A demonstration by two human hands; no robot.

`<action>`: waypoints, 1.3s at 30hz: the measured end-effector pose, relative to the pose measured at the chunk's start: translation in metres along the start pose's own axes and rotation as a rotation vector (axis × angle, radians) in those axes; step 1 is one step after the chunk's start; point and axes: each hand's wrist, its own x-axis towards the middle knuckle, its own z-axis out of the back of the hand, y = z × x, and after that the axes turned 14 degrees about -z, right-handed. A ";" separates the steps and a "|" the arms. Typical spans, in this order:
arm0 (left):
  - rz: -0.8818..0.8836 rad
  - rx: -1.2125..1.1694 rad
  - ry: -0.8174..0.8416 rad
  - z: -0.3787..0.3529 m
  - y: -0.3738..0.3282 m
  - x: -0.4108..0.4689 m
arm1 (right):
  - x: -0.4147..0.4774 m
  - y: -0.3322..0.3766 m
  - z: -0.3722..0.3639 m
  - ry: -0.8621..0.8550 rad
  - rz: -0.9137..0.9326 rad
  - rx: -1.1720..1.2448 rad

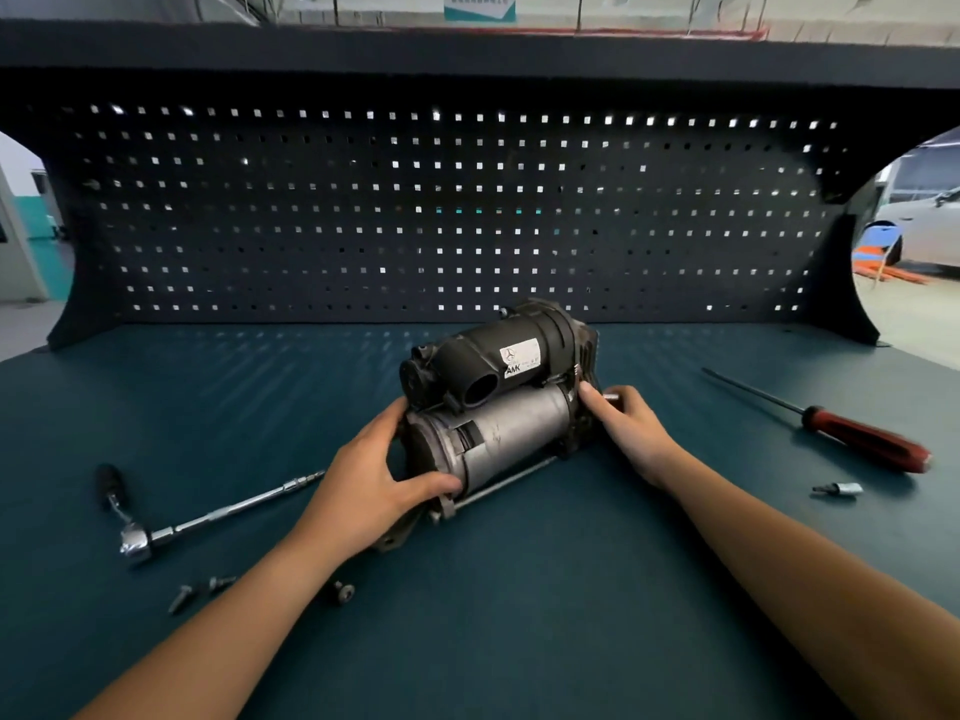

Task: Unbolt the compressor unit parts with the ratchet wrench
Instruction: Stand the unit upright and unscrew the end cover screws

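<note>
Head camera looks down on a workbench with a dark teal mat (519,626) and a black pegboard (415,215) at the far side. The compressor unit (514,418) lies in the middle of the mat, between both hands. Its upper black housing carries a white label (519,358) with the Mercedes star and the letters "AMK"; the smaller print I cannot read. The left hand (374,480) grips the near left end of the silver motor cylinder, with the thumb curled over the end cap. The right hand (628,428) is at the far right end of the unit; its fingers are curled and pinch a small silver piece (610,396), and the index finger touches the clamp there. A long thin bolt (509,478) runs along the near side of the cylinder.

The ratchet wrench (171,532) with its extension bar lies on the mat at the left, apart from the hands. Three loose bolts (179,599) lie near it, closer to the person. At the right lie a red-handled screwdriver (862,433) and a small socket bit (836,490).
</note>
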 end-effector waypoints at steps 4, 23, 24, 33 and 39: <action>-0.024 -0.039 -0.001 0.001 -0.003 -0.004 | -0.016 -0.004 0.007 -0.084 0.031 -0.051; 0.149 -0.018 -0.008 0.002 -0.016 0.005 | -0.022 0.048 -0.001 -0.225 -0.064 0.025; 0.172 0.012 -0.017 0.004 -0.016 0.006 | -0.020 0.050 -0.005 -0.232 -0.084 0.028; 0.130 -0.177 -0.068 0.030 -0.011 0.006 | -0.012 0.038 -0.008 -0.160 -0.122 0.170; -0.014 -0.004 0.041 0.035 0.002 0.010 | -0.015 0.023 -0.004 -0.096 -0.096 0.235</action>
